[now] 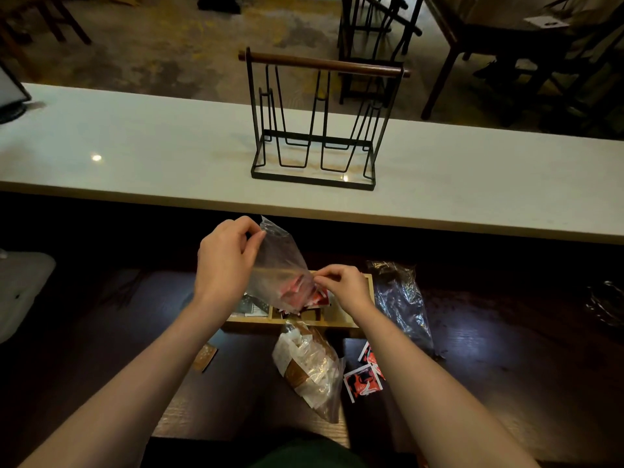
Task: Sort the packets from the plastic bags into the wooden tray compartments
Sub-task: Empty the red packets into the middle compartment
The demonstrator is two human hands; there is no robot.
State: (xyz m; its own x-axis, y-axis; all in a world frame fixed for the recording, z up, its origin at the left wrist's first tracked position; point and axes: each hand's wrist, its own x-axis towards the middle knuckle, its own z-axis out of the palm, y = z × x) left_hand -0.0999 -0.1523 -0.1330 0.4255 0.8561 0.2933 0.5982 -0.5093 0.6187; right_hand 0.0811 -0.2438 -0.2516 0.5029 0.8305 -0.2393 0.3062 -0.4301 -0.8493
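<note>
A: What do your hands hold?

B: Your left hand (224, 261) pinches the upper edge of a clear plastic bag (280, 265), fingers closed on the film, and holds it raised and tilted over the wooden tray (366, 292). Your right hand (344, 287) is closed in a pinch at the bag's lower mouth, where red packets (297, 292) show through the film; whether it grips the film or a packet cannot be told.

A: Where do the packets lie?

B: Red packets spill from the bag's mouth over the middle compartment of the tray. A dark packet (251, 307) lies in the left compartment. The right compartment is mostly hidden behind your right wrist.

A: And outside the tray?

B: A second bag of white and brown packets (310, 366) lies on the dark table (489, 366), just in front of the tray. Beside it, to the right, lie loose red packets (364, 380). One brown packet (205, 358) lies to the left, near your left forearm. A crumpled bag (401, 298) rests to the right of the tray. A wire rack (324, 130) stands on the pale counter (135, 146) beyond.
</note>
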